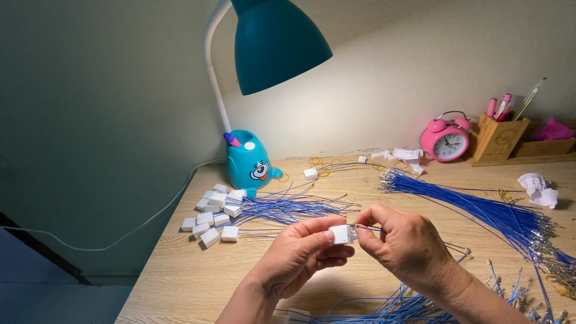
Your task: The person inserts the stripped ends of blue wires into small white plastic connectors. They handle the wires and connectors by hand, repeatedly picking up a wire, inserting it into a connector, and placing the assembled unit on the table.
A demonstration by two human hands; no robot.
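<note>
My left hand [300, 252] pinches a small white plastic connector block [340, 234] between thumb and fingers above the wooden desk [180, 282]. My right hand [402, 240] grips the metal-tipped end of a thin blue wire [367, 227] right at the block's side, touching it. Both hands meet near the desk's front middle. More blue wires [384, 309] lie under my wrists.
A pile of white blocks with blue wires [216, 216] sits at the left. A long bundle of blue wires [480, 210] fans across the right. A teal desk lamp [249, 159], pink alarm clock [445, 141], wooden pen holder [498, 138] and crumpled paper [539, 189] stand behind.
</note>
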